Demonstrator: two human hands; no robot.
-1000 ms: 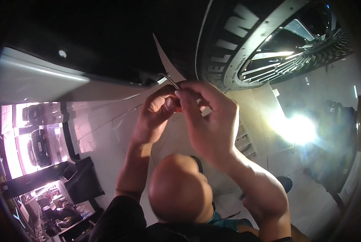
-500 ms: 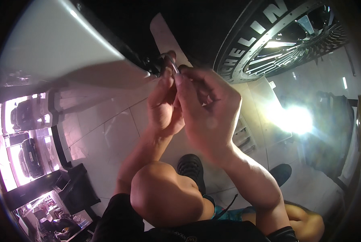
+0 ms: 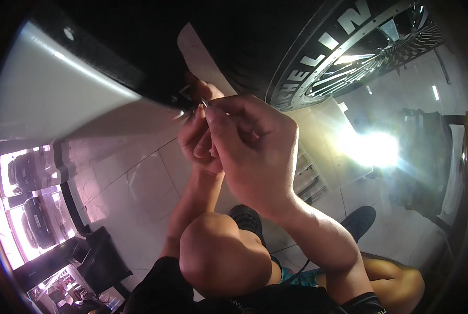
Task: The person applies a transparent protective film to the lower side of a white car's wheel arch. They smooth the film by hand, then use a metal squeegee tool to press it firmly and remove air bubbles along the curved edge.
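My bare right hand (image 3: 260,152) is pinching slender silver metal piece (image 3: 204,102), thumb against forefinger; bare left hand (image 3: 195,133) is curling alongside, hold unclear. Piece is sitting at 11 o'clock, near glossy pale car-body panel (image 3: 61,94). Work is looking unfinished; completed share unclear.

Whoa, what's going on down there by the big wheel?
A person's right hand pinches a slim shiny metal piece. The left hand is right beside it, near the edge of the pale panel; I can't tell exactly what its fingers touch. The tire is to the right, and a bright light shines beyond.
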